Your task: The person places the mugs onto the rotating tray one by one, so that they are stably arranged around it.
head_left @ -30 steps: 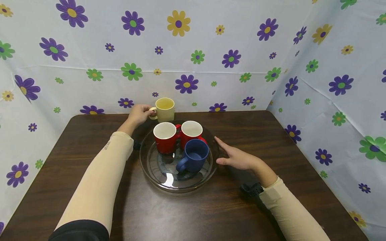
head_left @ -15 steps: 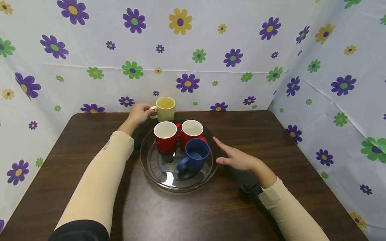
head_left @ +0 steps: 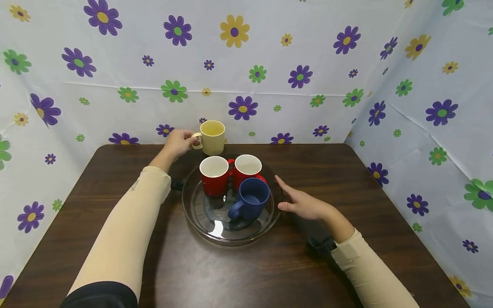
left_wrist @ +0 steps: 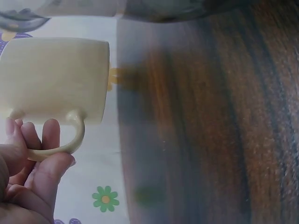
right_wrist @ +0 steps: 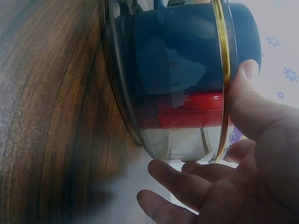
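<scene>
One pinch: left grip holds handle of yellow mug, upper middle of frame; right grip unclenched, fingers spread beside glass dish, contact unclear. Step seems moving mug; next move calls for level carry, clear of red mugs. Yellow mug upright, plain, pale, open-topped.

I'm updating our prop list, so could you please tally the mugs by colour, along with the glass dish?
Red mugs: 2
Blue mug: 1
Yellow mug: 1
Glass dish: 1
Total: 5
</scene>
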`<state>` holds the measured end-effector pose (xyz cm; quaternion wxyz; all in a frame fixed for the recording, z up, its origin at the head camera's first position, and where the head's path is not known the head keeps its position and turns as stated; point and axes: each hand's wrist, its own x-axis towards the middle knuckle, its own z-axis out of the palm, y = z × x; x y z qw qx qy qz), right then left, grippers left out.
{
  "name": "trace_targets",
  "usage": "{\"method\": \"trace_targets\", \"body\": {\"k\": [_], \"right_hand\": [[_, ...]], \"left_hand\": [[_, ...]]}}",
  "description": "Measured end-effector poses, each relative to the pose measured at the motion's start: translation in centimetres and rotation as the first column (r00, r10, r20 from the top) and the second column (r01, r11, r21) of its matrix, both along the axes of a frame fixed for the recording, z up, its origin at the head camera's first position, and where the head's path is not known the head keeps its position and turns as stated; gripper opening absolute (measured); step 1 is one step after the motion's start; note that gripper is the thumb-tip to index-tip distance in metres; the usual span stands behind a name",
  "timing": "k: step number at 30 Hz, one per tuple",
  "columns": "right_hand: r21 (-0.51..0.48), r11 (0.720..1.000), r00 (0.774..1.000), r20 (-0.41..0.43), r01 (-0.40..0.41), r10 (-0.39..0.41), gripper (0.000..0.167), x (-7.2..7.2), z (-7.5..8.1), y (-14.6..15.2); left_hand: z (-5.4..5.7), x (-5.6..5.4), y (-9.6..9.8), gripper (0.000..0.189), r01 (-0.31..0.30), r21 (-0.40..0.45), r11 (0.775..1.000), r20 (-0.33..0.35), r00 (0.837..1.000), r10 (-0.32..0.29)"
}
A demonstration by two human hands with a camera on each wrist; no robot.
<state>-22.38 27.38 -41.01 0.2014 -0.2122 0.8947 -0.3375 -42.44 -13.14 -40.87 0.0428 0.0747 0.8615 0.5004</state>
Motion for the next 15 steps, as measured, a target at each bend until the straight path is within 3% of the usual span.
{"method": "trace_targets", "body": {"k": [15], "right_hand": [[-0.006,1.0,1.0,-0.008,0.001,-0.001,0.089,0.0,-0.2,0.1]], "left_hand": [[2.8,1.3,-1.5,0.03,-0.014,0.056,0.998,0.007,1.0,0.014]]}}
